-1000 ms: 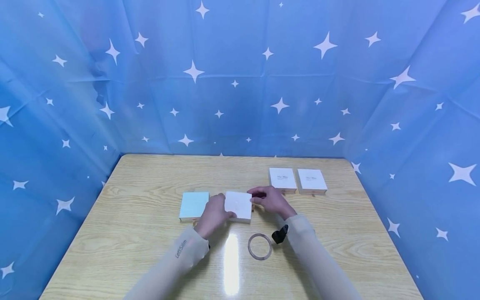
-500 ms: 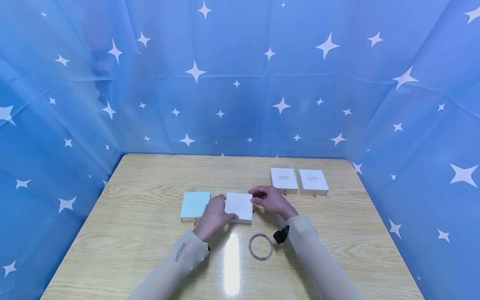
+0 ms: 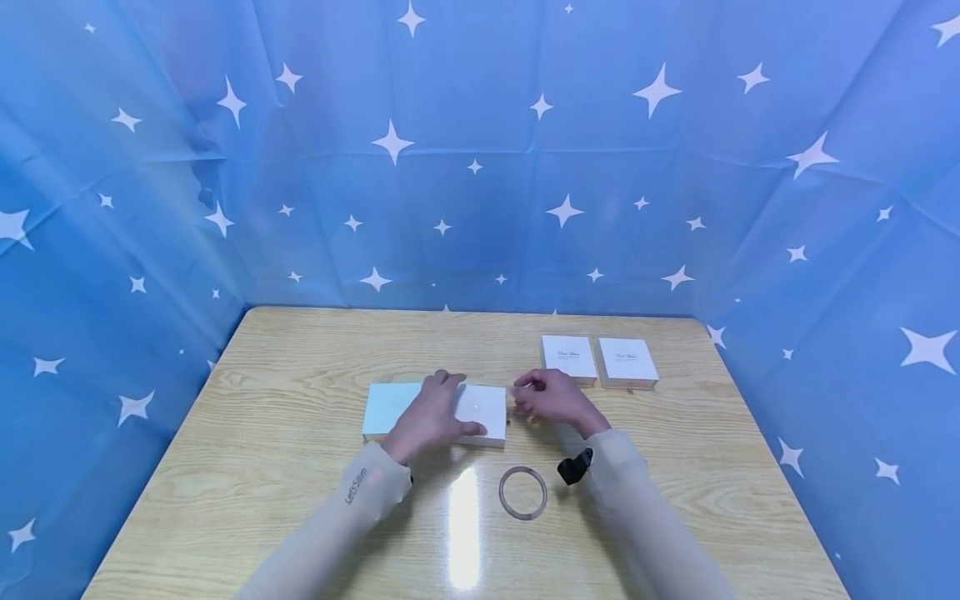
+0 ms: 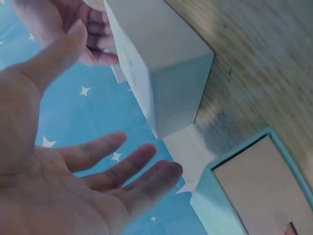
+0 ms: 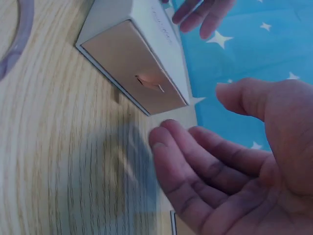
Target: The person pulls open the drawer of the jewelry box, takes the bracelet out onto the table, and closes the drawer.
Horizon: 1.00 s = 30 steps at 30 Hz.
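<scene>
A small white box (image 3: 487,408) stands on the table between my two hands. My left hand (image 3: 431,417) hovers over its left side with fingers spread; the left wrist view shows a gap between the fingers and the white box (image 4: 181,88). Just right of the box, my right hand (image 3: 558,398) has loosely bent fingers around nothing. The right wrist view shows the box's pinkish drawer front (image 5: 117,58) with a small pull tab (image 5: 150,84), drawer shut. A light blue box (image 3: 386,404), partly hidden by my left hand, sits left of the white one.
A translucent purplish bangle (image 3: 522,493) lies flat nearer the front. Two more white boxes with printed lids, a left one (image 3: 568,357) and a right one (image 3: 628,360), stand at the back right. A blue star-patterned curtain (image 3: 480,167) surrounds the wooden table (image 3: 285,467).
My left hand has let go of the white box, its fingers lifting and spreading. My right hand has moved slightly right, away from the box. The boxes and bangle stay in place.
</scene>
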### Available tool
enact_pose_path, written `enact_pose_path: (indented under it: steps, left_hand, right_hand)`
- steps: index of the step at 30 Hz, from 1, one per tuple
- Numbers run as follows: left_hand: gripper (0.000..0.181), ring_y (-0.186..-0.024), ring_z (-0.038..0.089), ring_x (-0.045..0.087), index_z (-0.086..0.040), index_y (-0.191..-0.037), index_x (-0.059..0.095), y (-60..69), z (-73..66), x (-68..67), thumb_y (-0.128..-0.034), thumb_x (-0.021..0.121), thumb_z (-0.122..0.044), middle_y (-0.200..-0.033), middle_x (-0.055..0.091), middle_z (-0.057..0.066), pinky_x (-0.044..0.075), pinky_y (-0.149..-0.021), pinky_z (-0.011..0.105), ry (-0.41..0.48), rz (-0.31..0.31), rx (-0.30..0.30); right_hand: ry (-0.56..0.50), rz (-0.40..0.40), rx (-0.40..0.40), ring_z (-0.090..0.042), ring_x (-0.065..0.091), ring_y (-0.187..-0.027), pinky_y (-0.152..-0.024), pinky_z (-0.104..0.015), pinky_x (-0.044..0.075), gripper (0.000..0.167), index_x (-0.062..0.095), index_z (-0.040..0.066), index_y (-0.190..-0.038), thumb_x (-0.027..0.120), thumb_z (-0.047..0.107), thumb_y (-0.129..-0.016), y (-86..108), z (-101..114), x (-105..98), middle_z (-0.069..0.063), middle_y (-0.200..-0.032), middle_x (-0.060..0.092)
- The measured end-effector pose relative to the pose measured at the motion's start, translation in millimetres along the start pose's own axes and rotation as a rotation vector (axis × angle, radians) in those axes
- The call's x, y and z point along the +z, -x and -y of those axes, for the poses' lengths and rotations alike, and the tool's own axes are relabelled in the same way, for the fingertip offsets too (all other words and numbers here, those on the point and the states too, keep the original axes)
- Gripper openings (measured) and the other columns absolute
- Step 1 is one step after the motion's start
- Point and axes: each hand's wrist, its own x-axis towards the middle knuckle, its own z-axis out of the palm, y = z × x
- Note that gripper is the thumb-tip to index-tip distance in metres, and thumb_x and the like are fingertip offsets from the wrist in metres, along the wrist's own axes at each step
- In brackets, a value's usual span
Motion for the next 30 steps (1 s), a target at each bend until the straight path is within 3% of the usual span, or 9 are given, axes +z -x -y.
enact_pose_path:
  steps: [6,13,19,25,30]
  left_hand:
    - [0.105,-0.14,0.034,0.045,-0.008,-0.153,0.046,-11.1,7.4,-2.1,-0.0691,0.093,-0.049,-0.151,0.047,0.017,0.049,-0.11,0.05,-0.053,0.067,0.121]
    - [0.112,-0.144,0.033,0.04,-0.007,-0.156,0.041,-22.7,15.7,-1.9,-0.0648,0.097,-0.041,-0.155,0.042,0.016,0.049,-0.11,0.05,-0.091,0.166,0.215]
    - [0.113,-0.141,0.03,0.044,-0.007,-0.155,0.041,-27.3,19.8,-0.2,-0.0629,0.098,-0.041,-0.154,0.046,0.014,0.047,-0.114,0.047,-0.15,0.208,0.248]
    - [0.112,-0.126,0.026,0.055,-0.008,-0.154,0.044,-29.5,20.9,2.7,-0.0607,0.099,-0.036,-0.149,0.051,0.013,0.052,-0.106,0.043,-0.126,0.213,0.237]
    - [0.11,-0.125,0.025,0.055,-0.009,-0.152,0.046,-31.3,20.4,5.3,-0.0601,0.099,-0.036,-0.147,0.053,0.012,0.052,-0.106,0.042,-0.117,0.211,0.234]
  right_hand:
    - [-0.082,0.103,0.056,-0.022,0.075,-0.082,-0.081,-0.033,0.06,0.037,0.07,0.004,-0.119,0.062,0.036,-0.101,3.6,-5.4,-4.1,-0.009,-0.095,0.078]
    - [-0.267,0.243,0.087,-0.024,0.076,-0.082,-0.079,-0.037,0.065,0.036,0.064,-0.009,-0.121,0.06,0.022,-0.102,6.6,-10.5,1.9,-0.022,-0.1,0.077]
    - [-0.312,0.24,0.103,-0.02,0.076,-0.08,-0.078,-0.035,0.065,0.03,0.067,-0.007,-0.118,0.062,0.017,-0.101,7.7,-12.1,13.4,-0.02,-0.099,0.076]
    - [-0.286,0.195,0.081,-0.016,0.074,-0.077,-0.075,-0.033,0.065,0.025,0.069,-0.007,-0.113,0.061,0.013,-0.102,8.2,-9.7,21.0,-0.018,-0.093,0.075]
    - [-0.292,0.167,0.095,-0.016,0.074,-0.076,-0.074,-0.033,0.065,0.025,0.069,-0.008,-0.112,0.061,0.013,-0.101,8.5,-9.0,22.3,-0.017,-0.092,0.075]
